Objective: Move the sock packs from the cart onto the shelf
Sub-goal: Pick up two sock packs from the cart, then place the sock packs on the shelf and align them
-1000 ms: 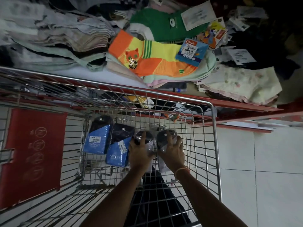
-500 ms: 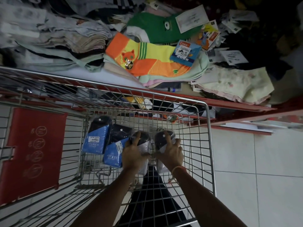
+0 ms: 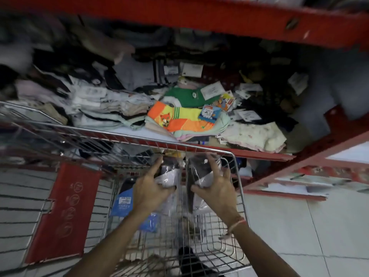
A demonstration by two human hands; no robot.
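My left hand (image 3: 148, 189) grips a clear-wrapped dark sock pack (image 3: 169, 174), held up inside the wire cart (image 3: 238, 188) near its front rim. My right hand (image 3: 216, 185) grips a second clear-wrapped dark sock pack (image 3: 199, 172) right beside the first. A blue-labelled sock pack (image 3: 122, 200) lies on the cart's bottom to the left, and another blue pack (image 3: 149, 222) shows partly under my left forearm. The shelf (image 3: 127, 130) stands just beyond the cart, piled with socks, among them an orange and yellow pair (image 3: 179, 119).
The red shelf frame (image 3: 219, 15) crosses overhead, and a red upright (image 3: 311, 156) slants at the right. A red child-seat flap (image 3: 65, 210) sits on the cart's left side. White floor tiles (image 3: 299, 226) lie to the right. A lower shelf edge (image 3: 219, 151) runs behind the cart rim.
Both hands have lifted their sock packs off the cart bottom up toward the front rim. The view has tilted up, showing the upper shelf beam.
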